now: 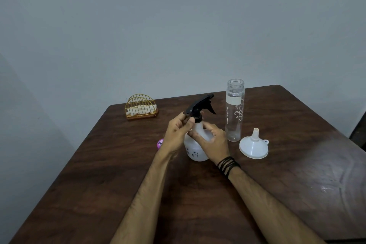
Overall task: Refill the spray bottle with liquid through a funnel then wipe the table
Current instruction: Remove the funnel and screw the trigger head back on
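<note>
A translucent white spray bottle (195, 151) with a black trigger head (200, 105) stands upright in the middle of the brown wooden table (198, 194). My left hand (177, 132) pinches the black collar at the bottle's neck. My right hand (212, 140) wraps the bottle's shoulder and body. To the right stands a tall clear bottle (234, 111), uncapped, mostly full of clear liquid. A white funnel (254, 145) lies mouth down on the table beside it, spout pointing up.
A gold wire holder (141, 107) with white cloth or napkins sits at the table's far left. A small purple cap or object (160, 142) lies left of my left wrist. A grey wall rises behind the table.
</note>
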Motion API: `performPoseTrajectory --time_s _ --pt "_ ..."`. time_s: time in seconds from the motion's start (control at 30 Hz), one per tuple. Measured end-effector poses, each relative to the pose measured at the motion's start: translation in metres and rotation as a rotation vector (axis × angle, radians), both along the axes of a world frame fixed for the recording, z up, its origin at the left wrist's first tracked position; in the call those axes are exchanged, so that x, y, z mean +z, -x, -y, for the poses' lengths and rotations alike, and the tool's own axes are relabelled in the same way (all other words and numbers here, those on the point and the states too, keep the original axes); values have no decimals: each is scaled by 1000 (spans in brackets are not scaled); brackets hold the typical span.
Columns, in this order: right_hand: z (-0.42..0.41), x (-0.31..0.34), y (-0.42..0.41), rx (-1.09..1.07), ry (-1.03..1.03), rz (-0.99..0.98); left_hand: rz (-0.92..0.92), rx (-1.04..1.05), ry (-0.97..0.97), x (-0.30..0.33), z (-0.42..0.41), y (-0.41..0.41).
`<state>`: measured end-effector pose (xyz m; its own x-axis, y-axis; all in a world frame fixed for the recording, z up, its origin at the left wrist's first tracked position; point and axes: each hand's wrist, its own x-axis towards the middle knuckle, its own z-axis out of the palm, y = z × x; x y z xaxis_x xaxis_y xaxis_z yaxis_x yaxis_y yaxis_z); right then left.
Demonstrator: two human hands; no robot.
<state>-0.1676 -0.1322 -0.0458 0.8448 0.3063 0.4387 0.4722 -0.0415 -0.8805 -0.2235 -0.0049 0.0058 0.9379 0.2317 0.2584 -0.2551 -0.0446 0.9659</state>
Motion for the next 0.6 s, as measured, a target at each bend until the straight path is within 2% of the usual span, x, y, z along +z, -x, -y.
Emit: performPoseTrajectory --time_s 0.2,0.37,0.43,0.6 --pt "1 0 0 -2 18 10 -3 116 -181 6 13 -4" --pt "2 2 0 -7 36 12 53 225 -72 1 17 -3" --pt "2 1 0 2 32 7 50 209 -69 4 15 -1" --pt "1 2 0 -2 34 -7 38 46 -214 10 0 -3"
